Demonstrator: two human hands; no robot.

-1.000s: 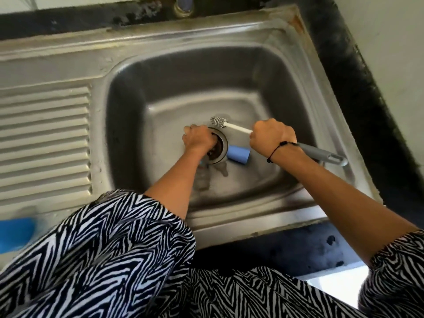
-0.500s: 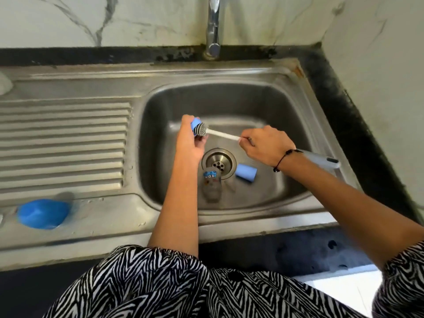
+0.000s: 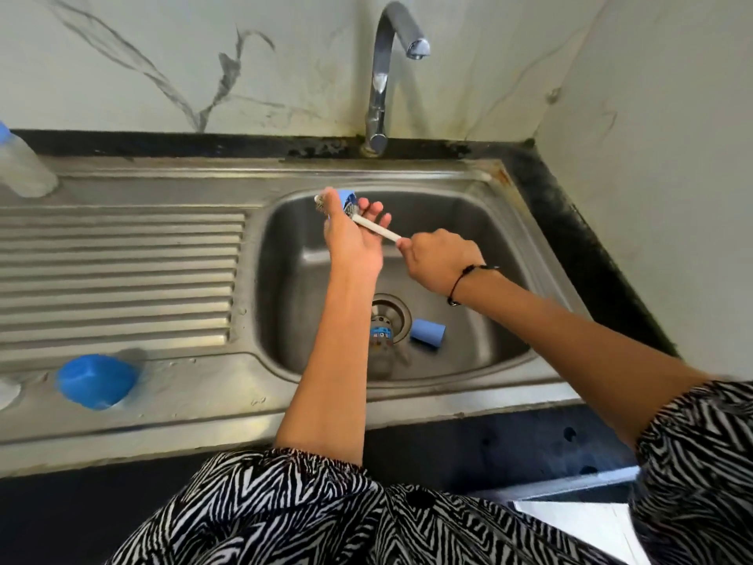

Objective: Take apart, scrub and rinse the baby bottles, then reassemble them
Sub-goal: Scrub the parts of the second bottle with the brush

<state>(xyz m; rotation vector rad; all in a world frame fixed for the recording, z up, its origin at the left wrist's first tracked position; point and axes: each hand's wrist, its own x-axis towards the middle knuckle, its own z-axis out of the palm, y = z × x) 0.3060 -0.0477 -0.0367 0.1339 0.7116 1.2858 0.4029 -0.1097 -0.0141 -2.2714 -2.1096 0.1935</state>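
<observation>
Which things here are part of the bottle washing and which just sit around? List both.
In the job: blue bottle ring gripped by left hand; brush held by right hand; bottle and blue cap in sink.

Lying about: blue lid, clear bottle, tap.

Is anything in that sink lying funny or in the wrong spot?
Yes. A clear bottle lies on its side in the sink, right at the drain, and a blue cap lies tipped over beside it. They are only waiting to be washed. No water runs from the tap.
</observation>
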